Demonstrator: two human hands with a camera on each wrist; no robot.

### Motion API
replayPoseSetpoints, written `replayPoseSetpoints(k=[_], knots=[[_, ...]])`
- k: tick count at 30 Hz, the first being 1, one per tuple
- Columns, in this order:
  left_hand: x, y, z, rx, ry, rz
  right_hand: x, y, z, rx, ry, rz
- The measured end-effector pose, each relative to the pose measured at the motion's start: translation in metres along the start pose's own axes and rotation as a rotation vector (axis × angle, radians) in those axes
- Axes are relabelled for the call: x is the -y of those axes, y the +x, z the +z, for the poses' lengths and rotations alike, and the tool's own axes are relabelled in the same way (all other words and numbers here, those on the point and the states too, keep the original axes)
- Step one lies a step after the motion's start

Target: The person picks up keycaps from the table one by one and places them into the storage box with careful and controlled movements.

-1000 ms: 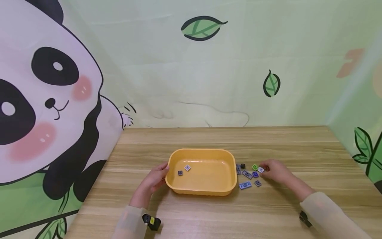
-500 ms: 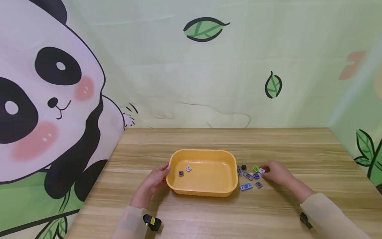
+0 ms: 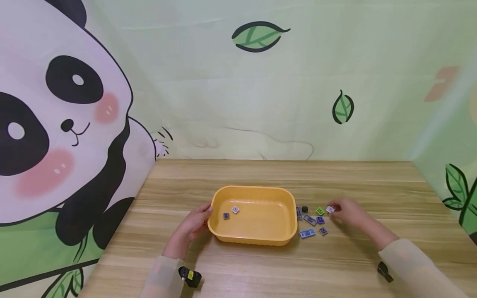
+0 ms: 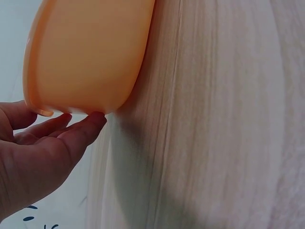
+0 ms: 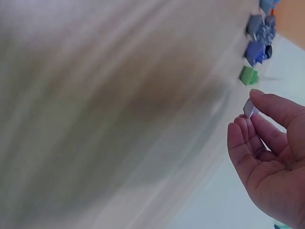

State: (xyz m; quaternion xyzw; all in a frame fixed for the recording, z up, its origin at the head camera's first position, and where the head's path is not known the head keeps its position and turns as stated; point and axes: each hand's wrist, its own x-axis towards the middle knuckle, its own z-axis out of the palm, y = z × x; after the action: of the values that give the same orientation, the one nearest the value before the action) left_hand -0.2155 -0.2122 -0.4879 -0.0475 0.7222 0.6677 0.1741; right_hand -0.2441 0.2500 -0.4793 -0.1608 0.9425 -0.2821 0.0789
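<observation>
In the head view my left hand (image 3: 195, 222) grips the left end of a yellow-orange plastic tub (image 3: 257, 240), thumb at the rim. In the left wrist view its fingertips (image 4: 97, 119) touch the tub's end wall (image 4: 90, 57). My right hand (image 3: 348, 213) pinches a small white square building block (image 3: 330, 210) between thumb and fingers. Just left of that block lies a green block (image 3: 320, 211); the right wrist view shows a gap between the white block (image 5: 250, 108) and the green one (image 5: 248, 75). Inside the tub are a white block (image 3: 235, 210) and a dark block (image 3: 226, 216).
Between tub and right hand lie several loose blocks: a blue-violet one (image 3: 320, 220), a dark square one (image 3: 323, 231), a long light blue one (image 3: 307, 233), a long grey-blue one (image 3: 309, 219) and a black one (image 3: 304, 209). A panda-print cloth (image 3: 208, 82) stands behind the wooden table (image 3: 261, 269).
The right hand has moved slightly right and away with the white block, widening the gap to the green block. The left hand keeps its hold on the tub.
</observation>
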Motion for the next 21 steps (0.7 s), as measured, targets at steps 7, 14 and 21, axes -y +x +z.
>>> replayPoseSetpoints(k=[7,14,21], knots=[[0.001,0.001,0.000,-0.003,0.006,-0.005,0.006,0.001,-0.016,-0.036,-0.067,-0.020],[-0.003,0.000,0.000,0.002,0.002,-0.002,0.015,0.000,-0.032,-0.051,-0.087,-0.020],[-0.002,-0.001,0.001,0.010,0.004,0.001,0.025,0.001,-0.048,-0.067,-0.049,-0.055]])
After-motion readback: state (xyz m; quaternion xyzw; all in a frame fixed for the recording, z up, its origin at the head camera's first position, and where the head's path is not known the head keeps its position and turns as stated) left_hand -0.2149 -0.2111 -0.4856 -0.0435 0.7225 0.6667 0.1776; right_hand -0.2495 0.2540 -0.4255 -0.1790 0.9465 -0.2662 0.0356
